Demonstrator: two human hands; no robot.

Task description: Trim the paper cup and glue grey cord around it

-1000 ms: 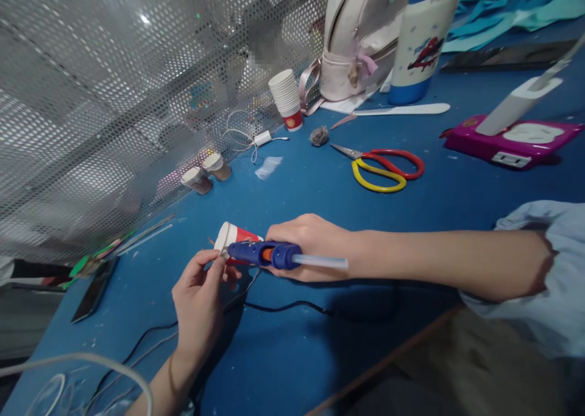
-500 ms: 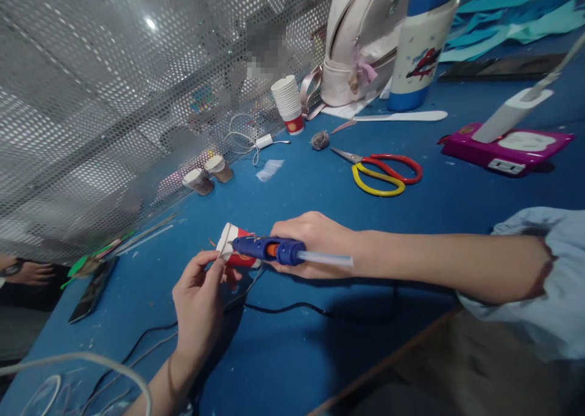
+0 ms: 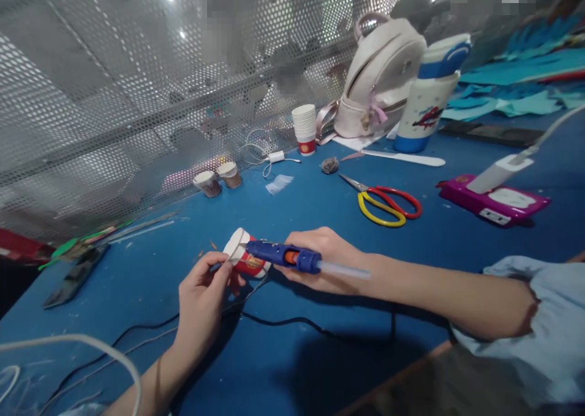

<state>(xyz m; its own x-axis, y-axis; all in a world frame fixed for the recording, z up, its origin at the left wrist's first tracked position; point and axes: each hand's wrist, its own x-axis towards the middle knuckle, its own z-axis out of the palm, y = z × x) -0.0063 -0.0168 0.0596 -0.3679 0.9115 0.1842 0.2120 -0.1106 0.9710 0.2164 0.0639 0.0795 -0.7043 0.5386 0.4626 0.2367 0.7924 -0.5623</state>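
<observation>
A red and white paper cup (image 3: 258, 266) lies tilted on its side on the blue table. My left hand (image 3: 203, 294) pinches it at its white end, thumb and forefinger at the edge, other fingers partly hidden beneath. A thin strand crosses that white part near the fingertips; whether it is pinched too, I cannot tell. My right hand (image 3: 320, 260) is wrapped round a blue hot glue gun (image 3: 278, 254), whose nozzle tip is at the cup's white part. From its rear sticks a clear glue stick (image 3: 345, 270). The gun's handle and trigger are hidden by the hand.
Scissors (image 3: 388, 206) with red and yellow handles lie beyond my right hand, near a grey yarn ball (image 3: 329, 165). Behind stand stacked paper cups (image 3: 304, 123), a backpack (image 3: 381, 81) and a bottle (image 3: 425, 105). A magenta power strip (image 3: 516, 203) is rightward. Cables (image 3: 292, 321) cross the front.
The whole view has shifted, so table items sit lower in the picture. Both hands keep their holds, with the nozzle still at the cup. The watch-wearing hand at far left is out of view.
</observation>
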